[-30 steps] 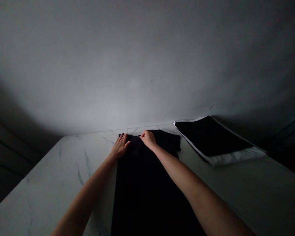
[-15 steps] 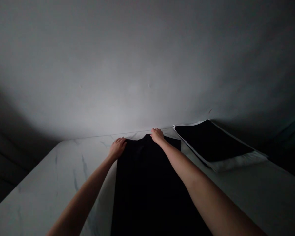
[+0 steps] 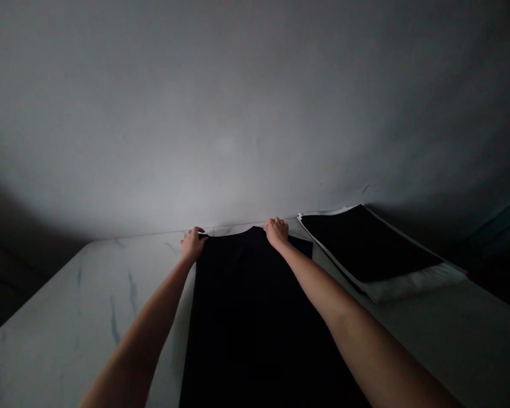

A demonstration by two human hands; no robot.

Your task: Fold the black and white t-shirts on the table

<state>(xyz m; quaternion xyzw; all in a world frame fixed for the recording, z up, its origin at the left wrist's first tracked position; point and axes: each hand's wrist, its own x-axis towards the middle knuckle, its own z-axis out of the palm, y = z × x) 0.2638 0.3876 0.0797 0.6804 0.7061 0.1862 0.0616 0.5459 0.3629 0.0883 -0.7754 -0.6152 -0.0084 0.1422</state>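
Observation:
A black shirt lies spread along the surface, its far edge with a curved neckline close to the wall. My left hand grips its far left corner, thumb and fingers closed on the cloth. Fingers curled, my right hand holds the far edge just right of the neckline. Part of the shirt's right side is hidden under my right forearm. The near end runs out of view at the bottom.
The white marbled table meets a plain grey wall at the back. On the right lies a stack of flat sheets or folded cloth, black on top with white edges. Both far sides are dark.
My left hand has shifted left with the shirt's corner, and the far edge looks straighter and more stretched. My right hand has moved slightly right.

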